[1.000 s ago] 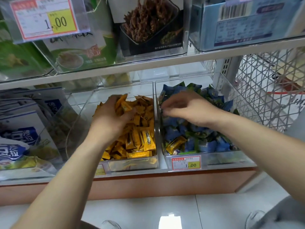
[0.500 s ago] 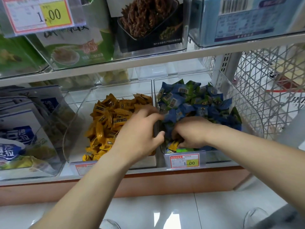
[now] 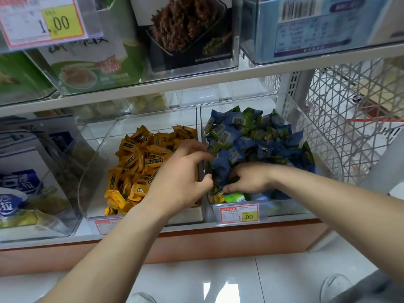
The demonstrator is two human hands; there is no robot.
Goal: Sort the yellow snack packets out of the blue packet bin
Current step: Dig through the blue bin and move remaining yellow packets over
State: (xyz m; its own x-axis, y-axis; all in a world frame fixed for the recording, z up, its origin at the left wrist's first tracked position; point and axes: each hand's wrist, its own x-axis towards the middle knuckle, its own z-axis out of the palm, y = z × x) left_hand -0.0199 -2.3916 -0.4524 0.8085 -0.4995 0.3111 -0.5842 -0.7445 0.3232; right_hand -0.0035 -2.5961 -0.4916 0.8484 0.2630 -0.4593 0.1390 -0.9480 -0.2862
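A clear bin (image 3: 290, 110) on the lower shelf holds a heap of blue and green packets (image 3: 251, 141). A stray yellow packet (image 3: 217, 197) lies at its front left corner, beside a green one. To the left, a second clear bin (image 3: 157, 115) is piled with yellow packets (image 3: 140, 162). My left hand (image 3: 181, 178) hovers over the divider between the two bins, fingers curled and apart, nothing visibly in it. My right hand (image 3: 249, 178) is pressed down into the front of the blue heap, fingers bent among the packets just above the stray yellow packet; what it grips is hidden.
Price tags (image 3: 239, 213) hang on the bin fronts. A clear bin of blue-and-white bags (image 3: 24, 178) stands at the left. The upper shelf (image 3: 196, 79) carries boxed goods close overhead. A white wire basket (image 3: 354, 119) borders the right side. My shoes show on the tiled floor (image 3: 284, 278) below.
My left hand left the yellow pile and came right to the divider. My right hand dropped from the top of the blue heap to its front, near the stray yellow packet.
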